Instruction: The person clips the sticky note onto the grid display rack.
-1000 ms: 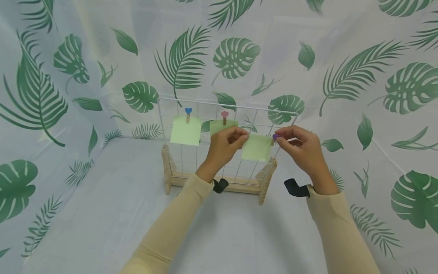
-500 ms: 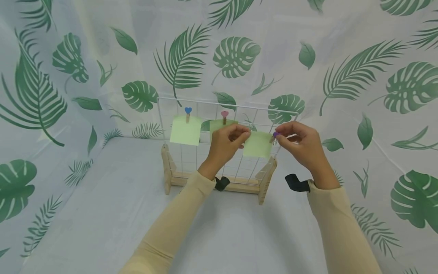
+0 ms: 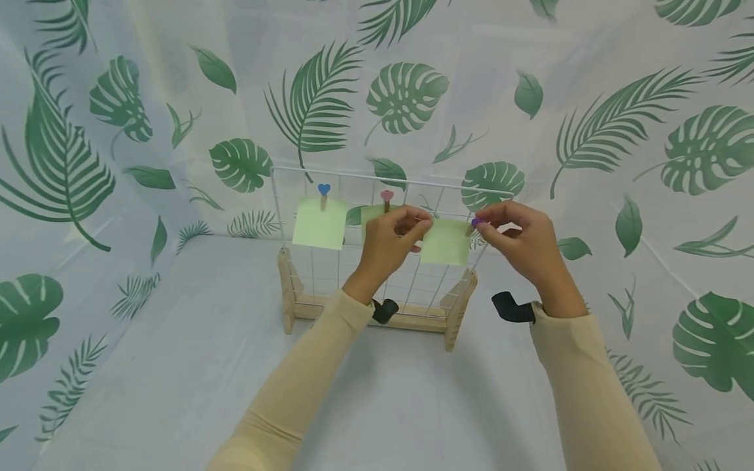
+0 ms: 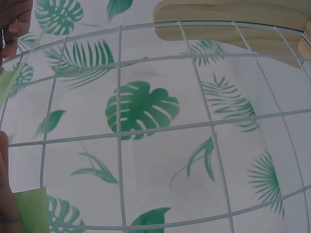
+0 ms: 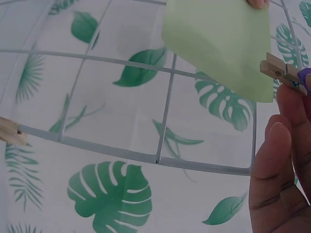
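Observation:
My left hand [image 3: 389, 245] pinches a light green paper note [image 3: 446, 242] near its upper left corner, in front of the white wire grid [image 3: 424, 184]. At the note's right edge, my right hand [image 3: 524, 242] pinches a small wooden clothespin [image 5: 282, 69] with a purple heart [image 3: 476, 223] on it. The clothespin's tip overlaps the note's edge in the right wrist view; whether it bites the paper I cannot tell. Only bits of fingers and green paper show at the left wrist view's left edge.
Another green note [image 3: 320, 224] hangs under a blue-heart clothespin [image 3: 324, 196]. Beside it, a note [image 3: 371, 214] under a pink-heart clothespin [image 3: 387, 200] is partly hidden by my left hand. Wooden feet [image 3: 461, 311] hold the grid on a white surface [image 3: 177, 366], before a leaf-print backdrop.
Both hands have moved slightly upward, lifting the note and the purple-heart clothespin higher against the grid. The two hanging notes have stayed put.

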A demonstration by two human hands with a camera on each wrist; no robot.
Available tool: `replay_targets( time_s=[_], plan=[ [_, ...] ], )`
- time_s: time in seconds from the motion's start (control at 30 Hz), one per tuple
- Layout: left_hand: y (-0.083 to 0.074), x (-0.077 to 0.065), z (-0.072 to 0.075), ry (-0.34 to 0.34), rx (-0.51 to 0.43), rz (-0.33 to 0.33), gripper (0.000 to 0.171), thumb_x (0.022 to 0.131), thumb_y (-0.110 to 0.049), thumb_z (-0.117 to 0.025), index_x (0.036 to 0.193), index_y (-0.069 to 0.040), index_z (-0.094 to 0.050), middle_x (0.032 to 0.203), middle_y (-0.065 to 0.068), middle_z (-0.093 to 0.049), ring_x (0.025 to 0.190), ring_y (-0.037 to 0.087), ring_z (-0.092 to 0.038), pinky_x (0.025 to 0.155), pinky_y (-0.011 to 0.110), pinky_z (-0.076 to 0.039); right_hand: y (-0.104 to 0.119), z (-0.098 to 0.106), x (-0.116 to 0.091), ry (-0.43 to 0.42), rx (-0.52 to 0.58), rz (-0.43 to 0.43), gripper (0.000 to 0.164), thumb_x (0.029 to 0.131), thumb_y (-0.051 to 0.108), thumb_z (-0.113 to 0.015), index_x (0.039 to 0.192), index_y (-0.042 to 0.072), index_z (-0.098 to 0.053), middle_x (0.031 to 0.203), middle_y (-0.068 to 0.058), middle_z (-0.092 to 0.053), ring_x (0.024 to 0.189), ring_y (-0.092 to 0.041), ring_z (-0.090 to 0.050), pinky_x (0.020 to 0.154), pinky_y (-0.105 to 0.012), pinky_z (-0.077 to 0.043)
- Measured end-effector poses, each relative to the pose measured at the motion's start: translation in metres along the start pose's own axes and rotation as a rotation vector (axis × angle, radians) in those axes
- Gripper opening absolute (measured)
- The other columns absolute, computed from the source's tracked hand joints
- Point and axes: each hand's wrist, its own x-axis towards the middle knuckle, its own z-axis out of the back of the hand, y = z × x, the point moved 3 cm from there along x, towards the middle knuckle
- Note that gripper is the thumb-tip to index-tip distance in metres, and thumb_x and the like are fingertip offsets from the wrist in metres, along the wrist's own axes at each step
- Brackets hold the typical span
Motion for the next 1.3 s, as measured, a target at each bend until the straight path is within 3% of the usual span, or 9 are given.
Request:
replay_targets(
  time_s=[0.13,0.33,0.53,0.77,0.93,1.0,1.1,1.17,1.3],
  plan=[
    [-0.001,0.001,-0.001,-0.014,-0.01,0.019,0.014,0.104,-0.011,-0.075,0.111,0.001,-0.078,0.097,0.016,-0.08,0.077,0.022,-0.075,0.066,0.029,-0.065,0.001,0.001,0.001,-0.01,-0.01,-0.012,0.012,0.099,0.001,-0.076,0.109,-0.006,-0.076,0.091,0.018,-0.067,0.087,0.002,-0.06,0.072,-0.008,-0.05],
    [-0.004,0.001,-0.001,-0.033,0.006,0.01,0.015,0.103,-0.011,-0.076,0.112,0.001,-0.078,0.098,0.017,-0.081,0.077,0.024,-0.076,0.064,0.028,-0.064,0.003,0.003,0.003,-0.025,-0.04,-0.004,0.011,0.1,0.004,-0.075,0.108,-0.004,-0.078,0.092,0.007,-0.069,0.083,-0.001,-0.057,0.071,-0.009,-0.048],
    [-0.005,0.004,-0.001,-0.055,0.037,-0.005,0.014,0.103,-0.011,-0.076,0.111,0.0,-0.078,0.1,0.016,-0.081,0.078,0.026,-0.078,0.063,0.027,-0.064,0.004,0.003,0.007,-0.047,-0.054,0.051,0.008,0.098,0.0,-0.076,0.105,-0.003,-0.079,0.092,0.005,-0.073,0.078,-0.003,-0.055,0.063,-0.014,-0.043],
    [-0.005,0.006,-0.003,-0.079,0.048,-0.007,0.013,0.103,-0.01,-0.077,0.109,0.001,-0.078,0.098,0.017,-0.081,0.077,0.033,-0.078,0.061,0.025,-0.063,0.005,0.0,0.01,-0.099,-0.041,0.082,0.008,0.098,-0.001,-0.075,0.102,-0.005,-0.079,0.098,-0.015,-0.079,0.073,-0.001,-0.056,0.055,-0.016,-0.037],
    [-0.006,0.006,-0.004,-0.1,0.055,0.0,0.013,0.102,-0.011,-0.077,0.108,0.001,-0.079,0.096,0.017,-0.081,0.074,0.026,-0.077,0.06,0.024,-0.062,0.005,-0.003,0.012,-0.164,-0.019,0.11,0.006,0.095,-0.005,-0.076,0.1,-0.006,-0.08,0.091,0.011,-0.077,0.064,0.0,-0.051,0.053,-0.015,-0.034],
    [-0.006,0.005,-0.005,-0.108,0.055,0.002,0.013,0.103,-0.011,-0.077,0.108,0.001,-0.078,0.096,0.016,-0.081,0.073,0.025,-0.077,0.06,0.024,-0.062,0.006,-0.005,0.014,-0.185,-0.022,0.136,0.007,0.093,-0.008,-0.077,0.099,-0.007,-0.08,0.09,0.008,-0.077,0.06,0.002,-0.047,0.052,-0.015,-0.033],
    [-0.006,0.005,-0.006,-0.125,0.057,0.002,0.013,0.103,-0.011,-0.077,0.107,0.0,-0.078,0.095,0.016,-0.081,0.072,0.024,-0.076,0.059,0.024,-0.062,0.009,-0.012,0.017,-0.195,-0.057,0.165,0.008,0.093,-0.01,-0.077,0.1,-0.007,-0.081,0.091,-0.014,-0.079,0.057,0.002,-0.043,0.053,-0.013,-0.033],
    [-0.006,0.005,-0.007,-0.138,0.063,-0.002,0.012,0.102,-0.011,-0.077,0.107,0.0,-0.078,0.095,0.015,-0.081,0.072,0.021,-0.076,0.059,0.024,-0.062,0.011,-0.015,0.019,-0.187,-0.091,0.177,0.009,0.093,-0.01,-0.077,0.1,-0.007,-0.082,0.091,-0.022,-0.079,0.055,0.002,-0.041,0.052,-0.012,-0.033],
    [-0.006,0.005,-0.009,-0.155,0.077,-0.011,0.012,0.102,-0.011,-0.077,0.106,0.0,-0.079,0.095,0.015,-0.081,0.072,0.021,-0.077,0.059,0.023,-0.061,0.015,-0.021,0.022,-0.162,-0.163,0.174,0.01,0.095,-0.007,-0.076,0.102,-0.005,-0.083,0.092,-0.02,-0.08,0.052,0.003,-0.042,0.051,-0.01,-0.034]
  ],
)
